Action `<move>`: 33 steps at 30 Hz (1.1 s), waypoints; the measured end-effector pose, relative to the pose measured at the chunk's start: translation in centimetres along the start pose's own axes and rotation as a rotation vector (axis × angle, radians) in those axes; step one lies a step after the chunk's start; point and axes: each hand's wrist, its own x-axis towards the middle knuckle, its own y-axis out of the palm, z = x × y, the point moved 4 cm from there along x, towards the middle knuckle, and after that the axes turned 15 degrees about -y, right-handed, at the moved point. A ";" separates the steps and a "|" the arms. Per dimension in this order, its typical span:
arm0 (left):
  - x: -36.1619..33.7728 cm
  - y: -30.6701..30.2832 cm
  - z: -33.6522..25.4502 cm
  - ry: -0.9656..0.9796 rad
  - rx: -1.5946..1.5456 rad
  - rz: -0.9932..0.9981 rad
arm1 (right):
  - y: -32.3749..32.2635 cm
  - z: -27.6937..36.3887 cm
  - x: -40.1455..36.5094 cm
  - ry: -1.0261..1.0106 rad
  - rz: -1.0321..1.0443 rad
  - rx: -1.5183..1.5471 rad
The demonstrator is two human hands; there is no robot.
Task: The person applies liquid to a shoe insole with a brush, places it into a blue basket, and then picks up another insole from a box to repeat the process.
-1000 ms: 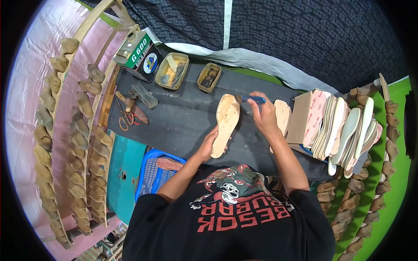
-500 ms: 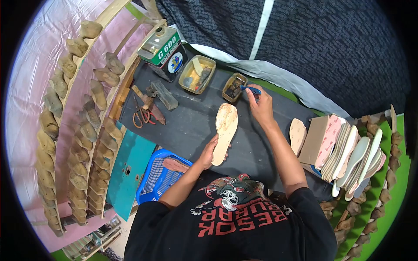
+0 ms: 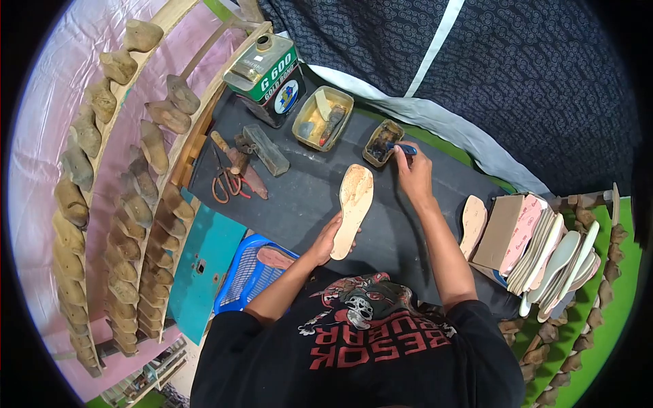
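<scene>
A pale insole-shaped sole (image 3: pixel 354 211), with a damp-looking patch on its wide end, is held at its narrow end by my left hand (image 3: pixel 328 239). My right hand (image 3: pixel 413 170) is closed around the blue handle of a brush-like tool (image 3: pixel 406 149). The tool's tip reaches into a small dark-stained tub (image 3: pixel 383 144). Left of that tub sits a larger yellowish tub (image 3: pixel 322 117) with a few pieces inside.
A G 600 can (image 3: pixel 265 80) stands at the table's back left. Scissors (image 3: pixel 223 185) and a clear block (image 3: pixel 266 151) lie below it. A blue basket (image 3: pixel 239 275) is at the near left. Stacked soles (image 3: pixel 537 245) stand at the right; shoe lasts (image 3: pixel 85 129) line the left racks.
The tool in my right hand has gone down into the small tub. The view has shifted slightly, and my left hand still holds the sole.
</scene>
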 end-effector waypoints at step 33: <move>3.1 10.0 3.0 -0.072 0.222 0.072 | -13.9 6.7 -12.2 -0.402 0.199 0.027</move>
